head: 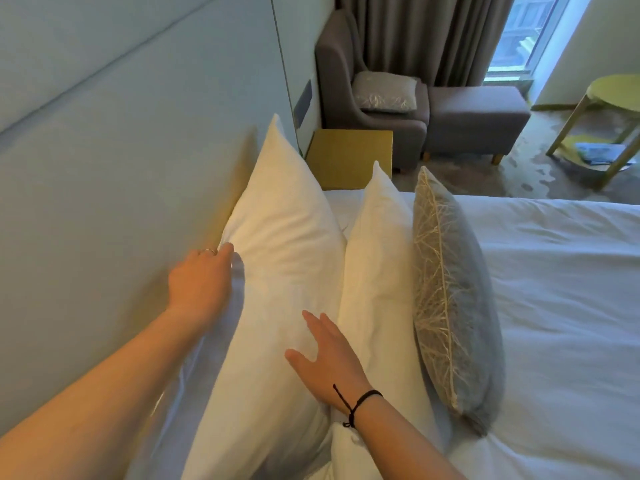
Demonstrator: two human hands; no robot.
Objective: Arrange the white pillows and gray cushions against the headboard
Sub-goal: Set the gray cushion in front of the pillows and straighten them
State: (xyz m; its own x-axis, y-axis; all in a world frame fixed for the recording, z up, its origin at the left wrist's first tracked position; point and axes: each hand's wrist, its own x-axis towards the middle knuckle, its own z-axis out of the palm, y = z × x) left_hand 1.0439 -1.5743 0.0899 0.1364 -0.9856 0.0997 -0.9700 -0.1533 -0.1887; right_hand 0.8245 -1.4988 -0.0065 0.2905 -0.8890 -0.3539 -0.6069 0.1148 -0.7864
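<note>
White cotton, item one: rear white pillow (277, 244), stood on edge, leaning on the padded headboard (121, 161). Item two: front white pillow (377, 258), upright, pressed against the first. Item three: gray cushion (457, 306) with pale twig pattern, propped against the front pillow on the white duvet (554, 271). A second gray cushion (384, 91) lay on the armchair (346, 81), well apart from the bed, so the set appeared incomplete.

Risk, as judged: the row stood on narrow edges; a hard push on the rear pillow could topple the front pillow and cushion onto the duvet, or let the rear pillow slump sideways.

Left hand (201, 282): arm extended, fingers curled over the rear pillow's headboard-side edge, apparently gripping it. Right hand (325, 351): released, fingers straight and spread, palm flat on the rear pillow's face, near the seam between the two pillows.

Beyond: wooden nightstand (349, 157), footstool (474, 116), curtain (415, 32).
</note>
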